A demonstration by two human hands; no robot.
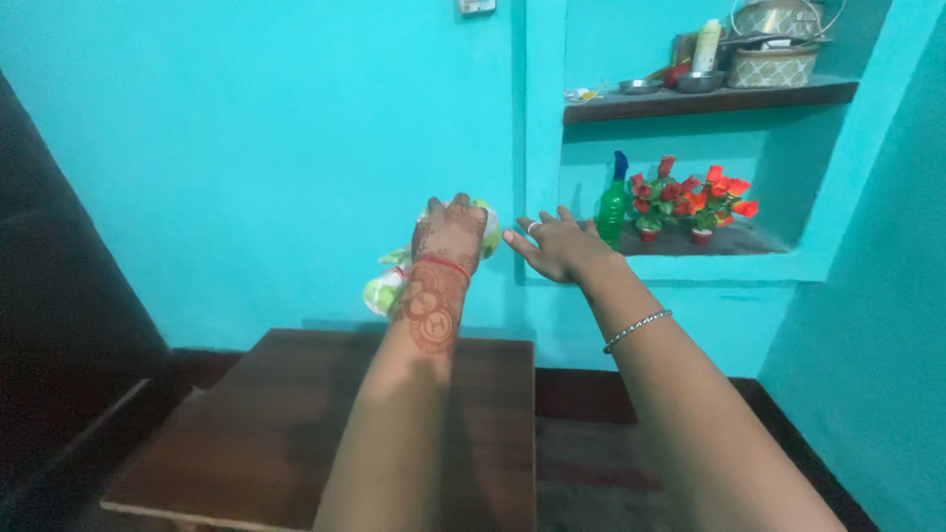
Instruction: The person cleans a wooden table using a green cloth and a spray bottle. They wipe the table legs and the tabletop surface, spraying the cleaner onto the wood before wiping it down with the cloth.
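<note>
Above the far edge of the brown wooden table (pixel 286 433), the left hand (pixel 448 236) grips a bunched white-and-green cloth (pixel 386 288) in closed fingers, while the right hand (pixel 557 244) hovers beside it, fingers spread open and empty.

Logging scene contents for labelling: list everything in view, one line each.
cloth: 1, white and green, bunched in the left hand, held up before the wall
table: 1, dark brown wood, below the arms
spray bottle: 1, green with blue top, lower niche shelf
flower pots: 2, red flowers, lower shelf right of the bottle
baskets: 2, pale woven, stacked, upper shelf
metal bowls: 2, steel, upper shelf
left hand: henna, red thread, gripping cloth
right hand: open, ring, bracelet, empty
</note>
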